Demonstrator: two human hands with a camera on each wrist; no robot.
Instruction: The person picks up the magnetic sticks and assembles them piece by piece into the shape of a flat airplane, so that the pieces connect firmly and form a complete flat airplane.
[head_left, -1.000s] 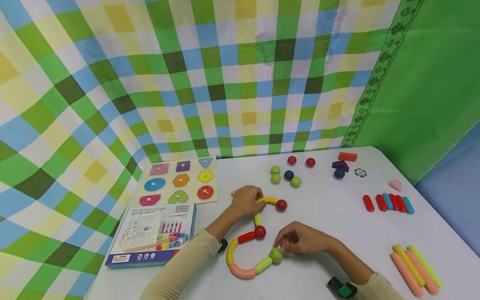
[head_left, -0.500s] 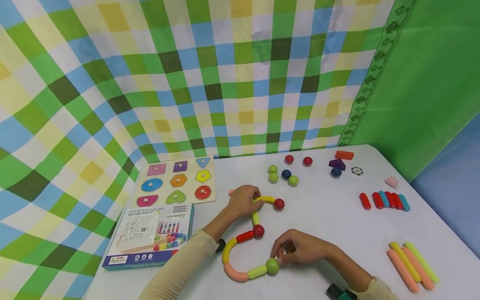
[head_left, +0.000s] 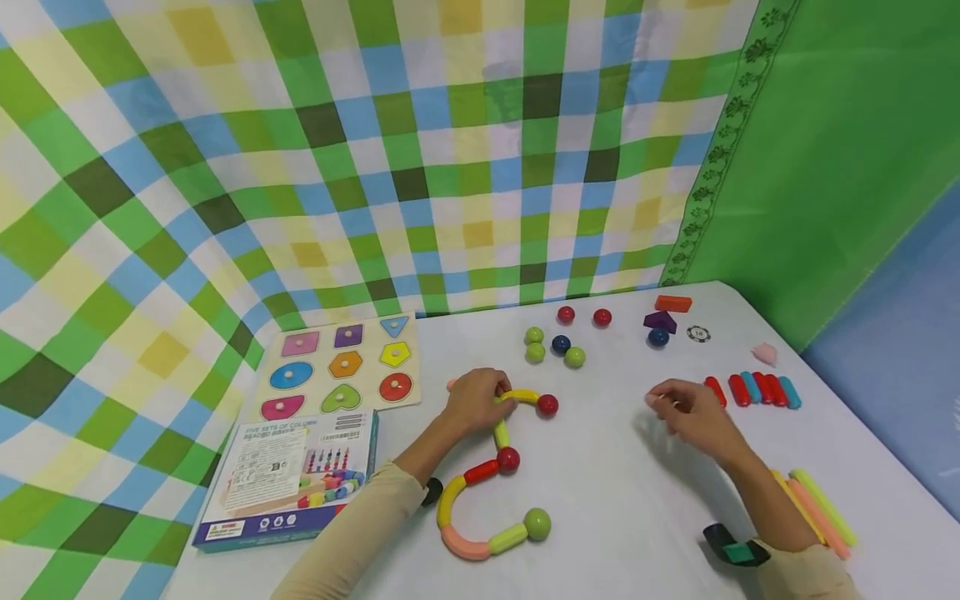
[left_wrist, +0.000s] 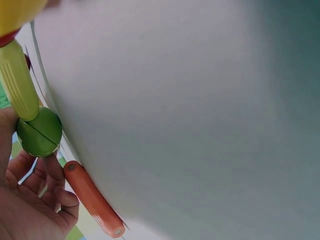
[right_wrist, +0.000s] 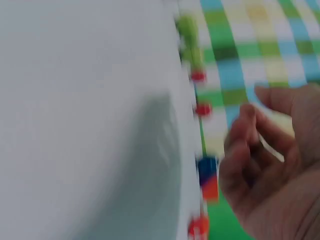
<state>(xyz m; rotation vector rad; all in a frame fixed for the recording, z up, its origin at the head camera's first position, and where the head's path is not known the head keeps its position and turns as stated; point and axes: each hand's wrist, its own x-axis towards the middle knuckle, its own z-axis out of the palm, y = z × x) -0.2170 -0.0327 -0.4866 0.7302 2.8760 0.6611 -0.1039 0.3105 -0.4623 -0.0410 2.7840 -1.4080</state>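
Observation:
My left hand (head_left: 477, 402) pinches a green ball (left_wrist: 40, 132) at the upper part of a chain of toy sticks and balls. A lime stick (left_wrist: 19, 82) joins that ball, and an orange stick (left_wrist: 93, 199) lies beside the fingertips. From there the chain runs through a red ball (head_left: 508, 459), a red stick (head_left: 482, 472), a yellow curved piece (head_left: 449, 502) and a salmon curved piece (head_left: 462, 544) to a green end ball (head_left: 537, 524). Over the table's right side hovers my right hand (head_left: 693, 417), fingers loosely curled, nothing held.
A shape puzzle board (head_left: 360, 362) and a toy box (head_left: 288, 475) occupy the left. Loose green balls (head_left: 535, 352) and red balls (head_left: 602, 317) sit at the back. Short sticks (head_left: 765, 389) and long sticks (head_left: 817, 504) lie in groups on the right.
My right hand has let go of the green end ball and moved up and right, away from the chain. The left hand stays at the chain's upper part.

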